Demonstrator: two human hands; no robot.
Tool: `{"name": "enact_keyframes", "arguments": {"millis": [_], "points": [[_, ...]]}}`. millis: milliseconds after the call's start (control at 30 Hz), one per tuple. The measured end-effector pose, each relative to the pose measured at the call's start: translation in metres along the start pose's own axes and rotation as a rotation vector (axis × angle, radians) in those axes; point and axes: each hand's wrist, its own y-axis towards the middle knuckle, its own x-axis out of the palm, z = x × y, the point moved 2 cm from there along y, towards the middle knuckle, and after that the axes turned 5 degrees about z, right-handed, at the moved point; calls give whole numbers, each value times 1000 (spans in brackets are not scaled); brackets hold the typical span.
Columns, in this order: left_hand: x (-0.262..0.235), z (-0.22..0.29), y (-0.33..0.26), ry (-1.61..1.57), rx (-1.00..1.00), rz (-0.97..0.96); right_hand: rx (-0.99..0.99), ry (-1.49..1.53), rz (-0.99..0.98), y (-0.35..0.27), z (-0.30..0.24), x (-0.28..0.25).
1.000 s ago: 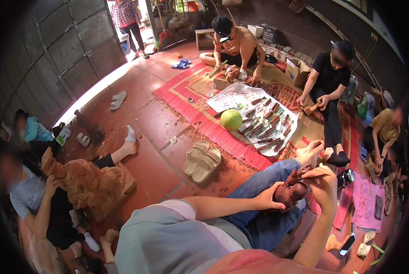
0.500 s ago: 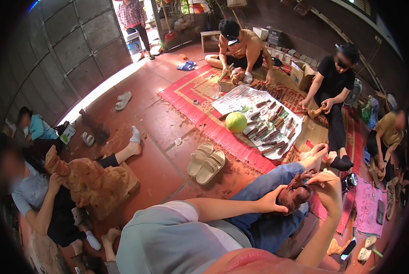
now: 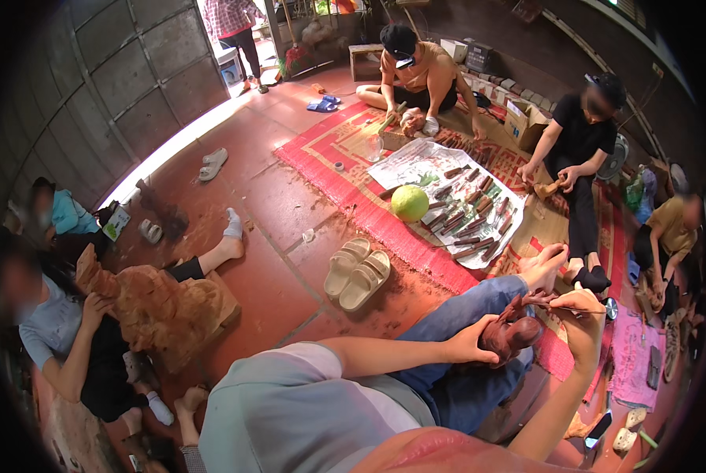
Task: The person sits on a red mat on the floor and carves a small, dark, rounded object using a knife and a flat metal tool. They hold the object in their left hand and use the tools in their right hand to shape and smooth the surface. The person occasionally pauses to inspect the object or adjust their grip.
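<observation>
My left hand (image 3: 471,344) is closed round a dark reddish-brown wood carving (image 3: 517,335), held above my blue-trousered legs. The carving has a rounded lower part and thin branching pieces at its top. In my right hand (image 3: 583,322), fingers pinched, is a thin dark stick-like tool (image 3: 563,307). Its end reaches toward the carving's branching top; whether they touch is too small to tell. Beyond my knees, many wooden-handled carving tools (image 3: 470,225) lie on a white sheet (image 3: 404,164), beside a round green fruit (image 3: 409,203).
Beige sandals (image 3: 357,273) stand on the red tiles left of my legs. A red patterned mat (image 3: 329,173) spreads ahead, with two people working on it. At left a person holds a large wood carving (image 3: 160,311). A phone (image 3: 598,430) lies at lower right.
My right hand has shifted a little right, away from the carving, and the thin tool now shows. My left hand keeps its hold. The person at the doorway has turned and moved.
</observation>
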Motion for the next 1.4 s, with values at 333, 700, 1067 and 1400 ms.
{"name": "enact_keyframes", "arguments": {"millis": [333,700,1067,1400], "points": [[-2,-1,1,-32,18,2,-48,-35,-121,7,12,-3],[1,-15,7,-27,3,45,-46,-11,-273,8,14,-6],[-1,-19,8,58,82,41,4,35,-335,17,15,8],[-2,-22,7,-8,64,52,-118,-46,-124,3,23,2]]}}
